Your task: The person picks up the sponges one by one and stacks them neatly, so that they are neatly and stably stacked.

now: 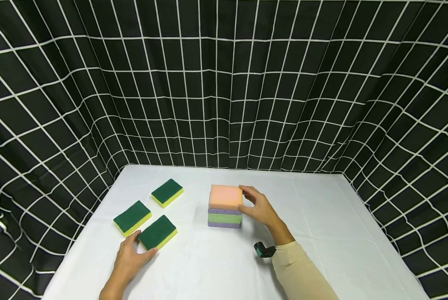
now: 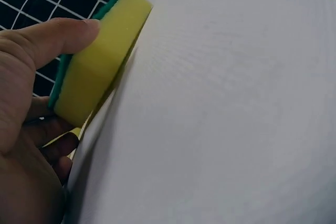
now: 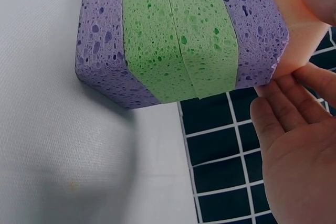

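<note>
On the left side of the table, my left hand (image 1: 128,258) pinches the near green-and-yellow scouring sponge (image 1: 158,234) by its ends, thumb on one end and fingers at the other. In the left wrist view its yellow foam (image 2: 105,56) faces the camera, close to the white cloth. My right hand (image 1: 259,207) holds the orange sponge (image 1: 225,197) between thumb and fingers, on top of a stack. Below it, the right wrist view shows a purple sponge (image 3: 252,24), two green sponges (image 3: 178,40) and another purple sponge (image 3: 102,30) at the bottom.
Two more green-and-yellow sponges lie on the left: one at the back (image 1: 167,192), another (image 1: 132,217) beside the held one. A white cloth (image 1: 314,216) covers the table. Black curtains (image 1: 224,83) with a white grid surround its back and sides.
</note>
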Demonstrator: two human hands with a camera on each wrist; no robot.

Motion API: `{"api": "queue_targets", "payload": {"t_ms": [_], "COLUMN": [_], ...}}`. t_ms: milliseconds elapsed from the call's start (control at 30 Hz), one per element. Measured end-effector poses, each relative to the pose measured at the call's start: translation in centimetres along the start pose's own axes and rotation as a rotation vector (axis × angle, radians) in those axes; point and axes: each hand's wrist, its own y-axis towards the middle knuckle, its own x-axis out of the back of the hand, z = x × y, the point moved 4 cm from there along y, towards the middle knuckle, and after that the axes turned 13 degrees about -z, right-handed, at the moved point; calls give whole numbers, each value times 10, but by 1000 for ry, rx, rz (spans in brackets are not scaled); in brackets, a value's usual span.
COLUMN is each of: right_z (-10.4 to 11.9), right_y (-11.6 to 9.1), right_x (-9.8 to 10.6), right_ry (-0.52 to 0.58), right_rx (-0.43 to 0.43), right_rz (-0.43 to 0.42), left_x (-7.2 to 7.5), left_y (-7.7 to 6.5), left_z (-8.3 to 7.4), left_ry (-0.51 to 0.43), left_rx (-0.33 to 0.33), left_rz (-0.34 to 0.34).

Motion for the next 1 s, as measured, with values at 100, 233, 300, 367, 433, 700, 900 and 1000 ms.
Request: {"api": "queue_targets", "payload": {"t_ms": [100, 233, 300, 367, 433, 700, 900, 1000], "right_z": [15, 23, 24, 24, 24, 24, 26, 26], "right_y": [-1, 0, 0, 0, 0, -1, -1, -1], "right_x": [1, 3, 3, 3, 3, 4, 3, 3], "right_ry": [20, 14, 4, -1, -4, -23, -32, -34], "right_rx": [4, -17, -16, -12, -13, -30, -18, -23], "right_rz": [16, 23, 23, 19, 16, 8, 11, 13], "left_x": [4, 12, 15, 18, 21, 31, 38, 41], "left_y": [0, -1, -1, 0, 2, 8, 9, 11], "left_z": [-1, -5, -8, -11, -15, -35, -52, -59], "left_ry": [-33, -92, -123, -152, -178, -328, -388, -413], "left_rx": [-2, -15, -27, -39, -50, -120, -129, -153], "left_rz": [-33, -95, -122, -146, -168, -234, -247, -264]}}
